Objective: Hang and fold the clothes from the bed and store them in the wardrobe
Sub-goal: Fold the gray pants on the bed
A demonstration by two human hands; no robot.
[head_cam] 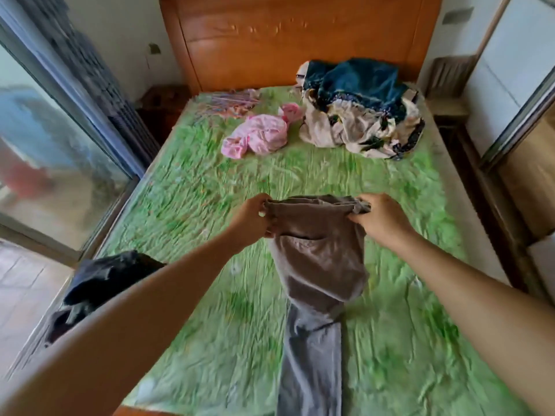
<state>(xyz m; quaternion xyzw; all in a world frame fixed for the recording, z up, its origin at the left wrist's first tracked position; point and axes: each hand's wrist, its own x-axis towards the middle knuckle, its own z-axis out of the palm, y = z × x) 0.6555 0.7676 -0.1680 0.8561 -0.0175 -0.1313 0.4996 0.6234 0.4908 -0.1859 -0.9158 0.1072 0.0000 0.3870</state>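
Grey trousers [315, 265] hang by the waistband over the green bedsheet [192, 187], legs trailing toward the camera. Left hand [250, 216] pinches the waistband's left corner, fingers curled tight on the cloth; right hand [380, 216] clamps the opposite corner the same way.

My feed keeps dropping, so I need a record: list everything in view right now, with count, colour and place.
trousers: one, grey-brown, held up by the waistband over the near middle of the bed
pink clothes: one small heap, pink, far middle
mixed pile: one, teal, cream and patterned, far right by the headboard
hangers: a bundle, pinkish, count unclear, far left
dark clothes: one heap, black, near left edge
bed: one, green sheet
headboard: one, orange-brown wood
hands: left and right, each gripping a waistband end
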